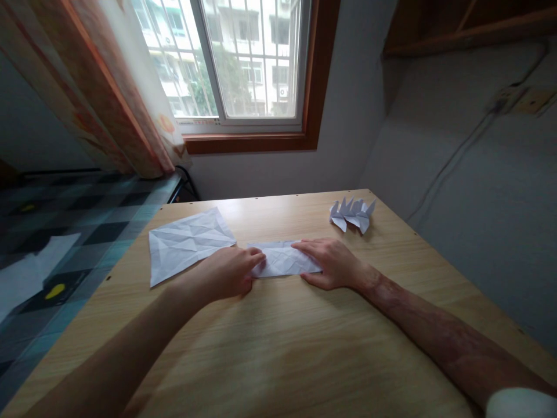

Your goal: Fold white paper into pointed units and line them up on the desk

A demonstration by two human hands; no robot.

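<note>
A creased white sheet of paper, folded to a narrow strip (282, 259), lies flat on the wooden table between my hands. My left hand (237, 268) is at its left end, fingers curled over the paper and thumb low by the near edge. At the right end, my right hand (331, 262) rests with fingers stretched across the strip and thumb apart along the near edge. Both palms hide the strip's ends. Just left of it lies a second white sheet (191, 238), spread out and covered in fold lines.
A folded paper figure with several points (351, 215) stands at the table's (278, 348) back right. To the left is a checked cloth surface (108, 209) with white paper (39, 267) on it. Behind the table are a window (252, 64) and a curtain (113, 87).
</note>
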